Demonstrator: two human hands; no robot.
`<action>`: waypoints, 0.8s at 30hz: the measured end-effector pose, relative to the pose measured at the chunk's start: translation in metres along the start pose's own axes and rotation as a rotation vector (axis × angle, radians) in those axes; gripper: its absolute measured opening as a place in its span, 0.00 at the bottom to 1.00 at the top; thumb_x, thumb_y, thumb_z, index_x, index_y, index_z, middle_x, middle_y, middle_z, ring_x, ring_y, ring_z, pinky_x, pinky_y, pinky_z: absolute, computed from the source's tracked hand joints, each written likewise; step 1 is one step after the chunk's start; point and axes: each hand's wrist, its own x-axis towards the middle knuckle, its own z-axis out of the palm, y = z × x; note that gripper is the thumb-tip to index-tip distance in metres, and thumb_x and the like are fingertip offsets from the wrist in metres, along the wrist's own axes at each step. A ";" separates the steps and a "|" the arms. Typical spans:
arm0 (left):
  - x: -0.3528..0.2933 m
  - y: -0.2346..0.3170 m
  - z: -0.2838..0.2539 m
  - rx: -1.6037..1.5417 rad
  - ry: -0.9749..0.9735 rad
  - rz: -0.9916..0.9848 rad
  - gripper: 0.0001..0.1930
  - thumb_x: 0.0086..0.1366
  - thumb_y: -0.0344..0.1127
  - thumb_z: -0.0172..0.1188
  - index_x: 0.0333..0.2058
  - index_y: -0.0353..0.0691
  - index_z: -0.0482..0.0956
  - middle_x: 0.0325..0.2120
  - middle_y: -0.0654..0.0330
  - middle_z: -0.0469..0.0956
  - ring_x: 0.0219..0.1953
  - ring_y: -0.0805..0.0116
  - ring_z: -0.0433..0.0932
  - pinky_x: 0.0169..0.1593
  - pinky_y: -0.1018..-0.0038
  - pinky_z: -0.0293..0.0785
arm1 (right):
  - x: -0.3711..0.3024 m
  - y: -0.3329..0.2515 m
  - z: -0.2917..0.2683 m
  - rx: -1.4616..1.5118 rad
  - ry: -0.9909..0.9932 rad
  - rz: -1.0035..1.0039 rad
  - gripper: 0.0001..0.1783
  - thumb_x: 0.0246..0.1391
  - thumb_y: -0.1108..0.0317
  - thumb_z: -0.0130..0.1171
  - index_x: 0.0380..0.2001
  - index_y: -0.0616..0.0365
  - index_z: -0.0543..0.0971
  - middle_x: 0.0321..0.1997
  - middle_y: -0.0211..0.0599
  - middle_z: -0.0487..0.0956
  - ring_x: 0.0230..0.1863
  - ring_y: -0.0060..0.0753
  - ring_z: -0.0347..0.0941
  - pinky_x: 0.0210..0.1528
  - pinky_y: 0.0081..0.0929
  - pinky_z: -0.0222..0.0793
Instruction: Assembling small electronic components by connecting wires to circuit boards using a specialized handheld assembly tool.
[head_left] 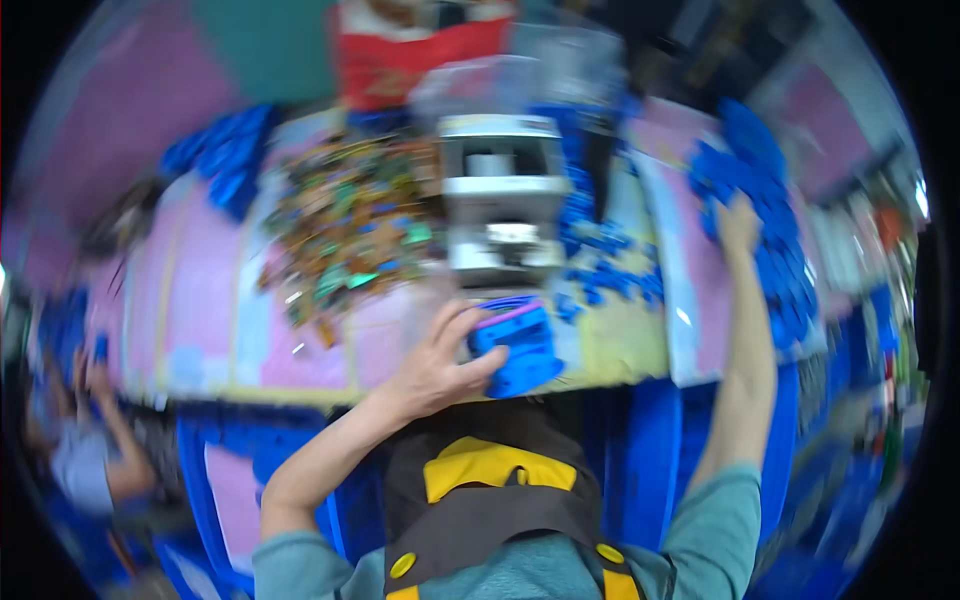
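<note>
My left hand (458, 350) is closed around a few flat blue pieces (525, 350), held just in front of the white machine (503, 190) near the table's front edge. A pink-purple strip shows along their upper rim. Stretched out to the far right, my right hand (738, 225) touches a heap of flat blue pieces (780, 255) on a pink and white board. Blur smears its fingers, so I cannot make out whether they grip a piece. Exactly what the blue pieces are is too blurred to tell.
Left of the machine spreads a pile of small orange, green and brown pieces (355, 215). Small blue pieces (600, 255) lie to its right. More blue pieces (225, 150) sit at the back left. Blue bins (640, 470) stand below the table edge. Another person (90, 450) works at far left.
</note>
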 end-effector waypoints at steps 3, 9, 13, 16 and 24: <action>-0.023 -0.015 -0.045 0.120 0.248 -0.165 0.37 0.36 0.30 0.74 0.50 0.51 0.72 0.52 0.43 0.65 0.55 0.39 0.66 0.55 0.49 0.68 | 0.027 0.058 0.008 0.020 0.027 -0.134 0.44 0.43 0.45 0.65 0.60 0.59 0.67 0.56 0.58 0.74 0.56 0.61 0.71 0.57 0.46 0.66; -0.152 -0.095 -0.150 0.629 0.593 -0.803 0.29 0.43 0.27 0.65 0.49 0.41 0.71 0.43 0.50 0.72 0.50 0.49 0.69 0.55 0.57 0.64 | -0.002 0.050 -0.015 0.737 -0.020 -0.272 0.34 0.54 0.57 0.60 0.63 0.55 0.66 0.54 0.50 0.75 0.52 0.47 0.74 0.54 0.34 0.67; -0.231 -0.164 -0.221 1.022 0.717 -1.029 0.29 0.47 0.33 0.66 0.51 0.42 0.69 0.47 0.49 0.71 0.52 0.48 0.67 0.59 0.55 0.59 | -0.084 -0.006 -0.090 1.238 -0.363 -0.017 0.37 0.57 0.53 0.58 0.66 0.53 0.59 0.58 0.36 0.70 0.47 0.33 0.74 0.42 0.27 0.70; -0.257 -0.203 -0.250 1.035 0.768 -1.295 0.31 0.50 0.37 0.68 0.53 0.41 0.68 0.50 0.45 0.68 0.55 0.44 0.64 0.60 0.53 0.59 | -0.143 -0.043 -0.123 1.490 -0.594 0.080 0.34 0.58 0.52 0.54 0.64 0.49 0.60 0.55 0.30 0.72 0.47 0.29 0.74 0.36 0.26 0.72; -0.168 -0.145 -0.228 0.906 0.326 -0.879 0.36 0.58 0.38 0.67 0.62 0.37 0.61 0.61 0.33 0.56 0.64 0.36 0.56 0.65 0.54 0.57 | -0.314 -0.221 -0.152 1.488 -1.133 -0.080 0.31 0.43 0.71 0.67 0.50 0.53 0.65 0.43 0.34 0.69 0.40 0.24 0.70 0.39 0.24 0.72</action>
